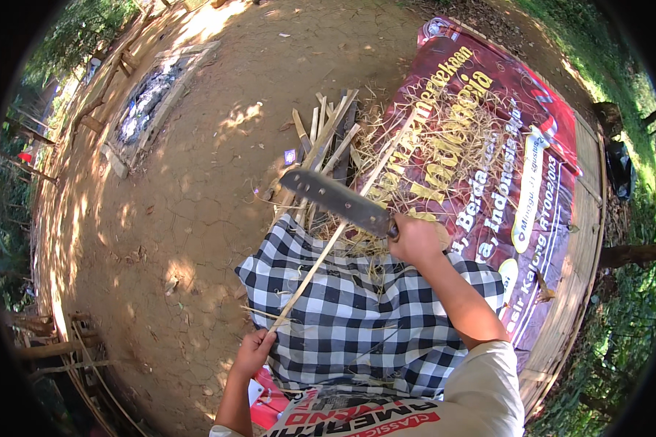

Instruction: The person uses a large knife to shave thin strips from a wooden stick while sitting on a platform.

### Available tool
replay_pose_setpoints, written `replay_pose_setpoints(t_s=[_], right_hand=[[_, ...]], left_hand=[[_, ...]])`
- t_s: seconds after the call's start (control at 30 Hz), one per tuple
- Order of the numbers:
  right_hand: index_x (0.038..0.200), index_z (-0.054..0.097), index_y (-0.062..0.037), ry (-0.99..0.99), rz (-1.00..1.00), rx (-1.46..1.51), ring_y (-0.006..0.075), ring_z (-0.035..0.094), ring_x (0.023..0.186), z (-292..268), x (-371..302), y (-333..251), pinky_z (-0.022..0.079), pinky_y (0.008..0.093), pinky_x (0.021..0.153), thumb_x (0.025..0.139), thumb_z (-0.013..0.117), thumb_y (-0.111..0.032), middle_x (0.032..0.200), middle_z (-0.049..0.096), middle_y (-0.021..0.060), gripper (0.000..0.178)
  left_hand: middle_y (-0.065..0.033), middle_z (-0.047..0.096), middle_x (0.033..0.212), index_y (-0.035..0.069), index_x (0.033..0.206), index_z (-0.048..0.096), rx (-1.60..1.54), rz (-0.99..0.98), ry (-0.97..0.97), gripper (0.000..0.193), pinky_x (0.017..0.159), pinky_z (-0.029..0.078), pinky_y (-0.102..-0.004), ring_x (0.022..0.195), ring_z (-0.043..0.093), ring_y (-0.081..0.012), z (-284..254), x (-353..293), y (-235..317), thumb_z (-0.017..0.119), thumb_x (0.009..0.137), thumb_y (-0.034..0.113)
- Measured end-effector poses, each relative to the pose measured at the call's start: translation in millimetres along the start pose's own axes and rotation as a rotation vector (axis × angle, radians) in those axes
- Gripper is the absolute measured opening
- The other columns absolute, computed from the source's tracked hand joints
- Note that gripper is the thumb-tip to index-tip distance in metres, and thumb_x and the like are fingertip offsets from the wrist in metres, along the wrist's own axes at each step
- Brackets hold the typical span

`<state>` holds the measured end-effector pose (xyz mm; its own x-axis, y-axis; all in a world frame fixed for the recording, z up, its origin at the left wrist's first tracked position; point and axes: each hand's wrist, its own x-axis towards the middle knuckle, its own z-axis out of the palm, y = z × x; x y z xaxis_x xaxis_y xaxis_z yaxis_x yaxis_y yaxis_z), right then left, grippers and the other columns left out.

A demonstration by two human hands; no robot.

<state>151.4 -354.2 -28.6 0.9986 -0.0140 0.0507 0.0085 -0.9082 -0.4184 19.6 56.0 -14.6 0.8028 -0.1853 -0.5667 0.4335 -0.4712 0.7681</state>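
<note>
Clearly, shaving the long pale strip (pixel 313 271) calls above all for a steady near end and a controlled blade. The strip slants across the checkered cloth (pixel 372 313), from the cloth's lower left edge, over its upper edge and out above the maroon banner (pixel 444 64). The machete (pixel 328 195) crosses over it just beyond that upper edge; whether steel touches wood cannot be told from this angle. A shallow blade angle and light, even strokes would probably suit so slender a piece, since a steep bite could dig in or snap it. Strokes directed away from the body and the lap seem safest, with the holding fingers well clear of the edge. Loose shavings (pixel 375 255) near the crossing may hide the cut, so brushing them aside could help.

As for pose, the hands are well apart. The left hand (pixel 253 351) is clamped on the strip's near end beside the cloth's lower left edge, thumb along the top, forearm rising from below. The right hand (pixel 418 240) is wrapped round the machete's handle by the cloth's upper edge, elbow bent, forearm slanting up and inward, blade tip pointing left and slightly upward.
</note>
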Motion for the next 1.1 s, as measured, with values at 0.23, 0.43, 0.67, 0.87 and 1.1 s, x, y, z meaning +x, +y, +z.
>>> replay_pose_setpoints(t_s=[0.23,0.43,0.67,0.87,1.1], right_hand=[[0.076,0.058,-0.0049,0.102,-0.205,-0.065,0.0321,0.065,0.067,8,37,59,0.052,0.0412,0.063,0.063,0.07,-0.019,0.07,0.064,0.0138,0.023],[0.077,0.06,-0.0027,0.108,0.328,-0.03,0.0357,0.065,0.069,-5,34,93,0.053,0.0453,0.066,0.067,0.065,-0.017,0.072,0.065,0.018,0.019],[0.081,0.059,-0.0028,0.076,-0.044,0.062,0.0351,0.065,0.068,6,16,49,0.053,0.0443,0.066,0.069,0.064,-0.016,0.071,0.065,0.0172,0.019],[0.08,0.06,-0.0051,0.074,-0.083,-0.045,0.0331,0.065,0.07,0,35,101,0.052,0.0427,0.066,0.068,0.066,-0.02,0.072,0.066,0.0145,0.02],[0.081,0.062,-0.0044,0.053,0.177,0.009,0.0342,0.066,0.071,9,19,96,0.053,0.0428,0.067,0.067,0.068,-0.023,0.074,0.066,0.0168,0.024]], left_hand=[[0.007,0.04,0.064,0.001,0.074,0.054,-0.021,-0.005,0.031,0.033,0.054,0.031,-0.0243,0.063,0.034,-0.0046,5,-2,-15,0.055,0.097,0.024],[0.0065,0.04,0.062,0.0,0.073,0.053,0.092,0.041,0.021,0.034,0.051,0.032,-0.0258,0.06,0.034,-0.005,-1,4,-2,0.056,0.096,0.024],[0.0072,0.042,0.059,0.003,0.072,0.054,-0.011,-0.058,0.038,0.035,0.048,0.029,-0.0239,0.056,0.036,-0.0031,-1,-2,-25,0.053,0.098,0.027],[0.0059,0.042,0.055,0.009,0.072,0.047,-0.022,-0.109,0.068,0.034,0.041,0.026,-0.0228,0.045,0.036,-0.0032,-10,-54,-56,0.048,0.1,0.029],[0.0059,0.04,0.055,0.009,0.073,0.046,0.05,-0.09,0.052,0.033,0.041,0.026,-0.0224,0.046,0.035,-0.0037,-12,-56,-60,0.046,0.1,0.028]])
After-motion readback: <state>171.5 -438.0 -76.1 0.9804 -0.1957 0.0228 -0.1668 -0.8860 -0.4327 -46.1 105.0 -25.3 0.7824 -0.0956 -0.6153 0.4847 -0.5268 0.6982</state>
